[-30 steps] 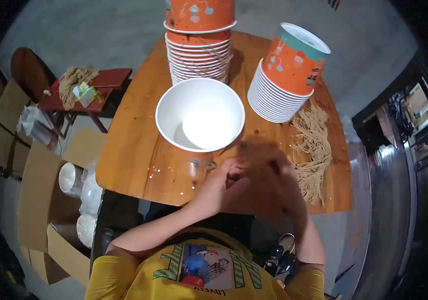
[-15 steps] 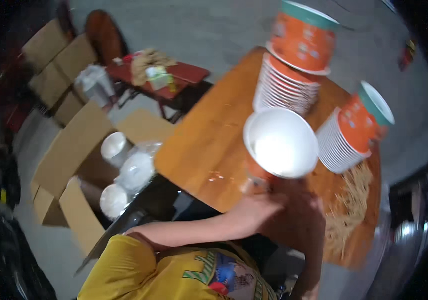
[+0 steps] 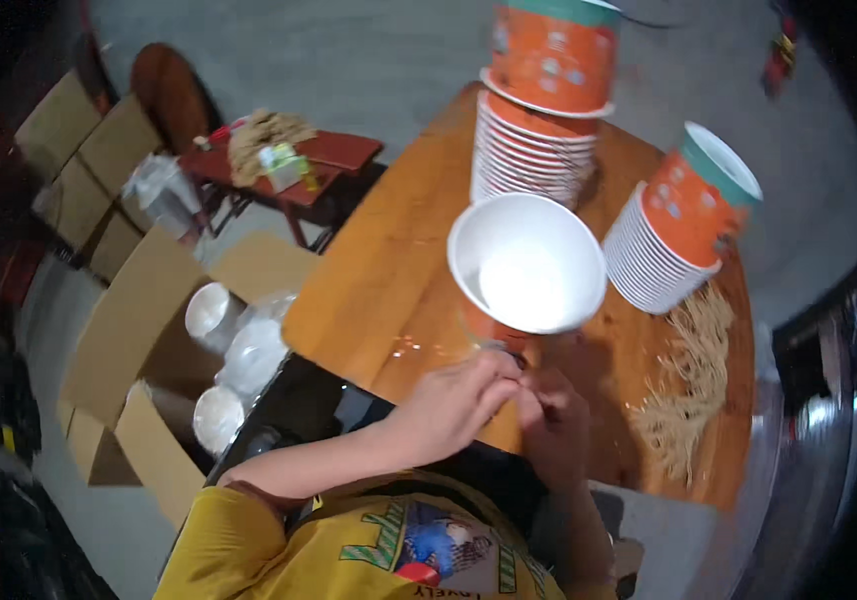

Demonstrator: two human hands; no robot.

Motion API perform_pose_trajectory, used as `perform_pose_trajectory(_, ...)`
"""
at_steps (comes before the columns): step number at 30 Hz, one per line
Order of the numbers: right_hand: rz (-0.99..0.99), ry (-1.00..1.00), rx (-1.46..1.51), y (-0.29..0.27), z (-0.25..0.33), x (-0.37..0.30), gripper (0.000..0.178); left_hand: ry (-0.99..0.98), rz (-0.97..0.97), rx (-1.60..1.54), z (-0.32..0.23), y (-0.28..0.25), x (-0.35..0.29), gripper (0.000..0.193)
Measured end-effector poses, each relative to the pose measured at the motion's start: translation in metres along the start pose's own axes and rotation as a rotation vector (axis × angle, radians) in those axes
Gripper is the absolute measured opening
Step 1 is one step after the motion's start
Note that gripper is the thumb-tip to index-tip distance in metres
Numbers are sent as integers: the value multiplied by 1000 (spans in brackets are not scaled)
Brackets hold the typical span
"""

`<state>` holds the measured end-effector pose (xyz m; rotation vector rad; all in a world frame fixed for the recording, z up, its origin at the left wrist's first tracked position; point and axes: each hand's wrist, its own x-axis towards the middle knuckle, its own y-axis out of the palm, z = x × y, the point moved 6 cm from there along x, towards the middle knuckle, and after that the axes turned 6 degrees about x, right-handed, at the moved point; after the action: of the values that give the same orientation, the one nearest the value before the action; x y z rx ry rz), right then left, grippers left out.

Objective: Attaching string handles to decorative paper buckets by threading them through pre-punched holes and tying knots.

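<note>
A paper bucket (image 3: 527,262) with a white inside and an orange outer wall stands on the wooden table, its mouth toward me. Just on its near side, my left hand (image 3: 461,398) and my right hand (image 3: 555,415) meet fingertip to fingertip. Both are closed in a pinch. Between the fingers, whatever they grip is too small to name; a small dark spot shows at the left fingertips. Behind the bucket rises a tall stack of orange and white paper buckets (image 3: 539,150). A second, tilted stack (image 3: 664,245) is to the right, with loose tan strings (image 3: 699,375) below it.
The wooden table (image 3: 379,300) has small pale scraps near its left edge. At the left on the floor, an open cardboard box (image 3: 134,330) contains white bucket stacks (image 3: 219,420), some in clear plastic. Farther back stands a red bench (image 3: 344,150) with a tan bundle and small items.
My hands have come away from the bucket's wall toward me, their fingertips now together and easier to see. The whole view has shifted, so the table and stacks appear farther left.
</note>
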<state>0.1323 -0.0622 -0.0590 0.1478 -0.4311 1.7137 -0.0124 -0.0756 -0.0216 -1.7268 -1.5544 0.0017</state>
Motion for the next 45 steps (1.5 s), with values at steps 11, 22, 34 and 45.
perform_pose_trajectory(11, -461, 67, -99, -30, -3, 0, 6, 411, -9, 528, -31, -15, 54, 33)
perform_pose_trajectory(22, -478, -174, -219, -29, 9, 15, 10, 55, 356, 181, -2, 4, 88, 22)
perform_pose_trajectory(34, -517, -346, -288, -21, 2, 30, 18, 36, 375, 128, 1, 6, 92, 26)
perform_pose_trajectory(45, -507, -287, -322, -22, -3, 32, 20, 44, 452, 216, 0, 11, 92, 26)
